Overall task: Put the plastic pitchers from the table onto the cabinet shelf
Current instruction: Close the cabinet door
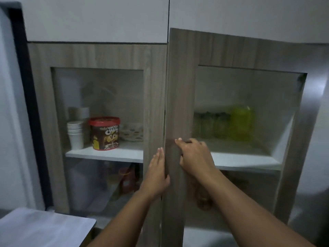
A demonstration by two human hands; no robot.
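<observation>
A wooden cabinet with two glass-panelled doors fills the view. The right cabinet door [179, 86] stands slightly ajar, and my right hand [194, 155] curls around its inner edge. My left hand [156, 173] lies flat, fingers straight, against the frame of the shut left door [153, 82]. Behind the right glass, a yellow-green plastic pitcher [241, 122] stands on the white shelf [245, 160] beside several dark green containers [211, 125]. No pitcher shows outside the cabinet.
Behind the left glass are stacked white cups [75, 132], a red-lidded chocolate cereal tub [105, 133] and a patterned bowl [131, 133]. Lower shelves hold dim jars. A table corner with a pale cloth [41, 227] sits at the lower left.
</observation>
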